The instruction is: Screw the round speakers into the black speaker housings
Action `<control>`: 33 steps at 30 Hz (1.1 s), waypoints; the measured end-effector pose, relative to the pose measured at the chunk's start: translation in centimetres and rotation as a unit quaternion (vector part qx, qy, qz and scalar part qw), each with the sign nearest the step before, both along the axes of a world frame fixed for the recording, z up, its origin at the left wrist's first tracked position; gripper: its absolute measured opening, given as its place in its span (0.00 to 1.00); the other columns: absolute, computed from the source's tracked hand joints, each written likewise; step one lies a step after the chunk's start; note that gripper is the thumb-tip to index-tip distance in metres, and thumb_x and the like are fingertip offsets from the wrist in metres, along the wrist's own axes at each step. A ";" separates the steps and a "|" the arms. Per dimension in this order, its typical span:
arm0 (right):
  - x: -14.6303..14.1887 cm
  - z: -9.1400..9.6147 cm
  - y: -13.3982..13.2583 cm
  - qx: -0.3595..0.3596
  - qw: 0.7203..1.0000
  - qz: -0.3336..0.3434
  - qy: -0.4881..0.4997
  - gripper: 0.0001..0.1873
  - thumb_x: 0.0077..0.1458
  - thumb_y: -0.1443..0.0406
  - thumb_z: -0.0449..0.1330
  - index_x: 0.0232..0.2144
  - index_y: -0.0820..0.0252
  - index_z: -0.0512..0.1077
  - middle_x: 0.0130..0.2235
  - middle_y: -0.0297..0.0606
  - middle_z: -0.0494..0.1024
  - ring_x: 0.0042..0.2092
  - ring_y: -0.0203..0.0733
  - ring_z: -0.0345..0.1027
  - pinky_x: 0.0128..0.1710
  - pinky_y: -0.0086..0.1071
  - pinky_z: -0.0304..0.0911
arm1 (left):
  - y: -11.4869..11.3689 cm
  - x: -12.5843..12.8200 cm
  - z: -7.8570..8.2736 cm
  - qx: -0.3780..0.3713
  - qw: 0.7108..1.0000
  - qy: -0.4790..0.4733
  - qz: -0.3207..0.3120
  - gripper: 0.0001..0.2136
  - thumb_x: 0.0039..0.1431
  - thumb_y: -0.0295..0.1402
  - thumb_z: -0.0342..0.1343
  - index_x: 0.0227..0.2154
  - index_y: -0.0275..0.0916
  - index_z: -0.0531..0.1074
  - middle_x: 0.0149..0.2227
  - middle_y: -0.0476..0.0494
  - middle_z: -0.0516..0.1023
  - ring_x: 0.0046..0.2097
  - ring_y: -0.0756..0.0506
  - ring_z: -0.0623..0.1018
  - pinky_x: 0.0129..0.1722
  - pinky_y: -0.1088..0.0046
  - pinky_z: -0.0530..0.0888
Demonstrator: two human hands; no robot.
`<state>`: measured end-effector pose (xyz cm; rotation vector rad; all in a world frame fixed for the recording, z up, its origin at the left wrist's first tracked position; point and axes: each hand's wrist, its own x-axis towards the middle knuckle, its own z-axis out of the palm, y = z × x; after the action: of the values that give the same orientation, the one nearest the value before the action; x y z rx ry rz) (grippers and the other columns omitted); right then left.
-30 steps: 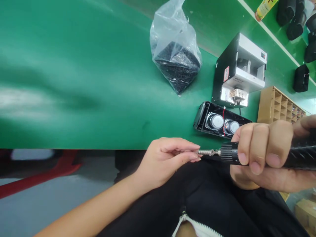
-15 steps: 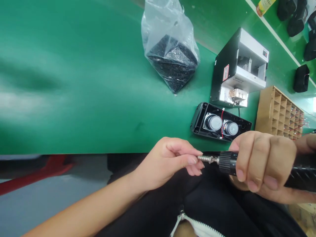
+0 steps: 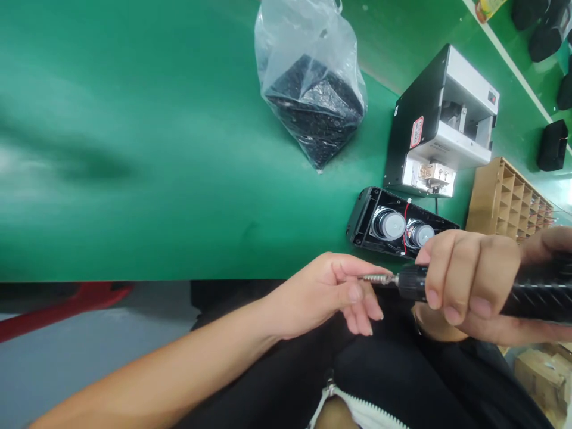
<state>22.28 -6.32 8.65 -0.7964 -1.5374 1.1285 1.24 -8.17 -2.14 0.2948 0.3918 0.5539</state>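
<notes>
In my right hand (image 3: 473,280) is a black electric screwdriver (image 3: 413,282), its front end pointing left. From its collar projects a ribbed metal bit (image 3: 375,278). My left hand (image 3: 330,295) closes on the bit with thumb and index finger, the index finger lying along it. The other left fingers hang loosely below, and the bit's far end is hidden at the thumb. Just beyond the hands, a black speaker housing (image 3: 364,235) lies on the green table (image 3: 179,208), with two round drivers (image 3: 393,226) and a red wire showing inside.
A clear plastic bag (image 3: 313,107) with black contents lies farther back. Right of it stands a black and silver machine (image 3: 447,125). A cardboard divider box (image 3: 487,196) with wires sits at the right. Black housings (image 3: 553,145) and a bottle (image 3: 487,9) are at the far right.
My left hand has slid right along the bit toward the screwdriver's collar, and its index finger now reaches farther. The screwdriver has tilted slightly and risen a little in view.
</notes>
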 end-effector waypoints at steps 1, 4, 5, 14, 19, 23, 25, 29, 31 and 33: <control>-0.3 0.2 0.6 0.015 0.998 -0.015 0.064 0.27 0.82 0.44 0.67 0.76 0.32 0.77 0.23 0.16 0.71 0.15 0.34 0.63 0.20 0.31 0.74 | 0.1 0.2 0.0 -0.002 1.000 0.006 0.001 0.38 0.49 0.67 0.91 0.46 0.38 0.95 0.32 0.39 0.93 0.29 0.44 0.91 0.30 0.77 0.87; -0.9 0.6 2.0 0.024 0.982 -0.043 0.184 0.23 0.88 0.46 0.58 0.67 0.46 0.85 0.26 0.22 0.78 0.18 0.32 0.71 0.21 0.28 0.74 | 0.2 0.1 -0.1 -0.013 1.000 0.022 0.010 0.37 0.50 0.64 0.92 0.50 0.38 0.95 0.36 0.40 0.95 0.31 0.46 0.92 0.31 0.79 0.86; -1.1 0.7 2.3 0.019 0.981 -0.051 0.187 0.23 0.88 0.46 0.57 0.64 0.48 0.86 0.25 0.22 0.79 0.18 0.32 0.71 0.21 0.28 0.75 | 0.2 -0.1 -0.2 -0.022 1.000 0.019 0.010 0.37 0.50 0.62 0.93 0.52 0.39 0.95 0.37 0.40 0.95 0.32 0.46 0.92 0.32 0.79 0.86; -2.0 0.9 1.6 -0.004 0.971 -0.110 0.211 0.29 0.90 0.43 0.50 0.62 0.45 0.88 0.26 0.22 0.80 0.16 0.32 0.71 0.19 0.29 0.73 | -0.1 -0.3 0.0 -0.050 0.995 0.042 0.077 0.27 0.49 0.50 0.97 0.42 0.40 0.92 0.37 0.43 0.96 0.32 0.48 0.91 0.35 0.78 0.88; -1.7 1.0 1.7 -0.016 0.976 -0.095 0.195 0.25 0.88 0.43 0.57 0.62 0.43 0.89 0.22 0.20 0.76 0.14 0.33 0.67 0.15 0.28 0.68 | -0.4 -0.5 0.4 0.089 0.979 0.148 0.105 0.16 0.65 0.45 0.88 0.38 0.40 0.92 0.34 0.43 0.94 0.33 0.45 0.92 0.38 0.75 0.91; -1.5 1.3 1.7 -0.019 0.978 -0.087 0.187 0.24 0.89 0.44 0.56 0.61 0.46 0.88 0.26 0.22 0.82 0.16 0.30 0.70 0.19 0.26 0.71 | -0.8 -1.3 0.1 0.322 0.889 0.270 0.181 0.05 0.76 0.35 0.76 0.40 0.43 0.93 0.36 0.45 0.95 0.34 0.46 0.92 0.39 0.77 0.87; -1.4 1.4 1.6 -0.031 0.980 -0.074 0.182 0.24 0.88 0.43 0.57 0.63 0.44 0.88 0.27 0.23 0.83 0.17 0.32 0.72 0.21 0.28 0.74 | -0.9 -1.7 -0.2 0.424 0.828 0.304 0.205 0.06 0.80 0.34 0.72 0.43 0.44 0.93 0.38 0.45 0.96 0.36 0.46 0.93 0.41 0.76 0.87; -0.9 1.6 1.4 -0.052 0.983 -0.034 0.171 0.23 0.86 0.41 0.61 0.66 0.41 0.86 0.25 0.22 0.78 0.18 0.37 0.72 0.21 0.32 0.75 | -0.7 -2.1 -0.4 0.505 0.776 0.323 0.198 0.09 0.85 0.36 0.67 0.49 0.45 0.93 0.40 0.43 0.96 0.38 0.43 0.93 0.43 0.72 0.88; -0.6 1.6 1.4 -0.056 0.985 -0.024 0.163 0.23 0.85 0.41 0.62 0.67 0.40 0.86 0.25 0.22 0.78 0.18 0.38 0.73 0.21 0.33 0.75 | -0.6 -2.3 -0.5 0.516 0.771 0.322 0.188 0.09 0.86 0.37 0.66 0.50 0.46 0.93 0.41 0.43 0.96 0.39 0.42 0.94 0.44 0.71 0.89; -0.4 1.6 1.4 -0.061 0.986 -0.020 0.155 0.23 0.85 0.41 0.63 0.67 0.39 0.87 0.26 0.23 0.78 0.19 0.38 0.72 0.21 0.35 0.76 | -0.7 -2.4 -0.5 0.517 0.773 0.321 0.180 0.10 0.87 0.38 0.65 0.50 0.46 0.93 0.42 0.42 0.96 0.40 0.42 0.94 0.46 0.70 0.89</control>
<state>21.91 -4.90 10.25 -0.6918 -1.1977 1.2603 -1.16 -8.83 -2.65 1.5388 0.7930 1.0240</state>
